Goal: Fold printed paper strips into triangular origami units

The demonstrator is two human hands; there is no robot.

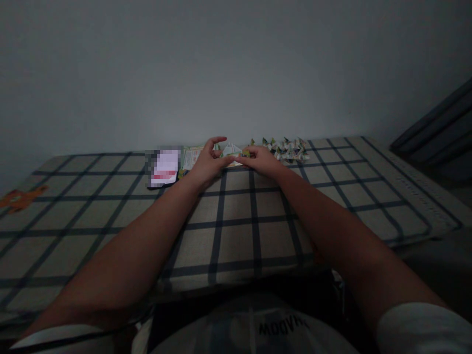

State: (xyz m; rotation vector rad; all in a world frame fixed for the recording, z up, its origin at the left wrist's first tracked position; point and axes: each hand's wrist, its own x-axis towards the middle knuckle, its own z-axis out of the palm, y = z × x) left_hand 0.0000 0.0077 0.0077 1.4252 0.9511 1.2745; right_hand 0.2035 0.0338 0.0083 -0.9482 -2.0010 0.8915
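Observation:
Between my two hands is a folded piece of printed paper (232, 149), white and green, with a pointed top. My left hand (212, 160) has its thumb against the paper's lower left edge, while its index finger is raised and curled above. On the other side my right hand (260, 158) pinches the paper's right end between thumb and fingers. Just past my right hand lie several small folded paper pieces (291, 150) with pointed tips, grouped together. Behind my left hand, printed sheets (191, 157) lie flat, partly covered by the hand.
A dark-edged device with a blurred bright screen (164, 167) lies left of the sheets. An orange flat item (22, 197) is at the far left. The table has a checked cloth (236, 231), and a pale wall (236, 73) rises behind it. The room is dim.

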